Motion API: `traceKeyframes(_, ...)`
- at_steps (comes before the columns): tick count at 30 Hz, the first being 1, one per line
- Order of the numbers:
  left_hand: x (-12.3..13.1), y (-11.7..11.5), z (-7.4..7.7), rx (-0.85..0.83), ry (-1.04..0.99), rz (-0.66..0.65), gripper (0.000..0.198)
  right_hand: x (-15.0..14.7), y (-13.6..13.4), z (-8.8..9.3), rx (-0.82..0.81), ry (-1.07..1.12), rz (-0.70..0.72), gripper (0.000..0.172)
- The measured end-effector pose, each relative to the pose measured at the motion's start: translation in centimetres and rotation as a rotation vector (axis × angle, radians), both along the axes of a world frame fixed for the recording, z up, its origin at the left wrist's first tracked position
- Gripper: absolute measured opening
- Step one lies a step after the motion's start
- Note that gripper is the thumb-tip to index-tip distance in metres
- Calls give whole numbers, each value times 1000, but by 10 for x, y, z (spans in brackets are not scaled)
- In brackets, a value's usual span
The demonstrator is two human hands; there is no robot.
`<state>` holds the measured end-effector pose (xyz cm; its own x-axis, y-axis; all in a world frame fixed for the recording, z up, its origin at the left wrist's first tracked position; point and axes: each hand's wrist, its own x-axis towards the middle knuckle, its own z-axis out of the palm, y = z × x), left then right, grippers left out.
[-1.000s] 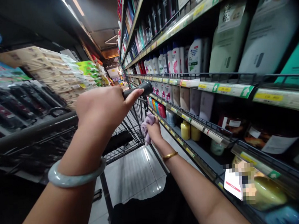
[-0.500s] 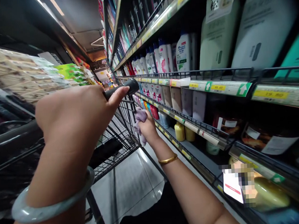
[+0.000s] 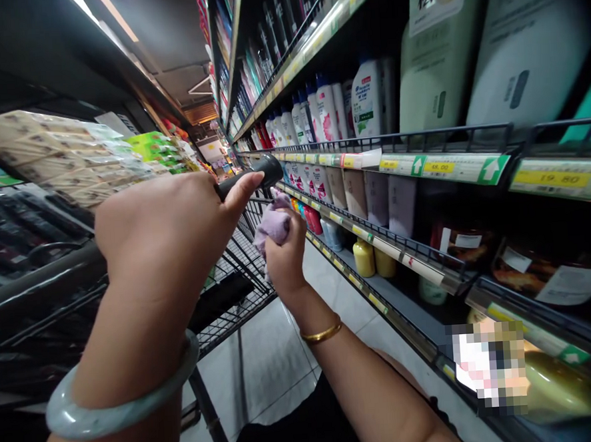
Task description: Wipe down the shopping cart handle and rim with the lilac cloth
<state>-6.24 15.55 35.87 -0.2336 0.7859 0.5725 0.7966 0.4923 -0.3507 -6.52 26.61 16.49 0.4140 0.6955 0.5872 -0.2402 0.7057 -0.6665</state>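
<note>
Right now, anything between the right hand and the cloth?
Nothing visible: the right hand grips the cloth directly. The left hand grips the cart handle, outside that contact. Whether the cloth touches the cart's wire side, I can't tell.

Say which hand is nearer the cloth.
Right. The right hand grips the cloth itself; the left hand is wrapped over the cart handle, to the cloth's left and not touching it.

Matt cloth, glossy plast. handle
</note>
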Motion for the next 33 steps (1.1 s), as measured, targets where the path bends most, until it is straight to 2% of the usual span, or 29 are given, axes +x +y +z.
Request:
traceKeyframes(4,0,-6,0,4,17,14,107,4,-32,21,204,-152,47,62)
traceKeyframes(6,1,-10,-1,3,29,26,105,-2,-33,18,210,-277,109,59)
traceKeyframes(10,2,-15,-1,4,33,25,105,-21,-26,0,73,-445,263,52)
traceKeyframes(12,1,-16,-1,4,21,27,105,-21,-31,3,64,-399,231,51)
traceKeyframes(16,0,-17,-1,-4,23,53,105,-6,-51,23,269,-281,100,52)
traceKeyframes(18,0,-18,-1,-22,32,58,105,-4,-50,21,324,-311,66,53)
traceKeyframes(21,0,-18,0,-36,31,37,105,-14,-33,-2,156,-387,104,59)
traceKeyframes(24,0,-18,0,-20,11,28,106,-25,-17,-20,-51,-397,147,57)
traceKeyframes(26,0,-18,1,-21,3,34,105,-23,-17,-16,-3,-337,137,56)
traceKeyframes(30,1,-19,2,-36,15,43,103,-7,-26,7,236,-229,98,66)
traceKeyframes(33,0,-20,2,-29,26,59,108,-7,-23,1,175,-292,107,73)
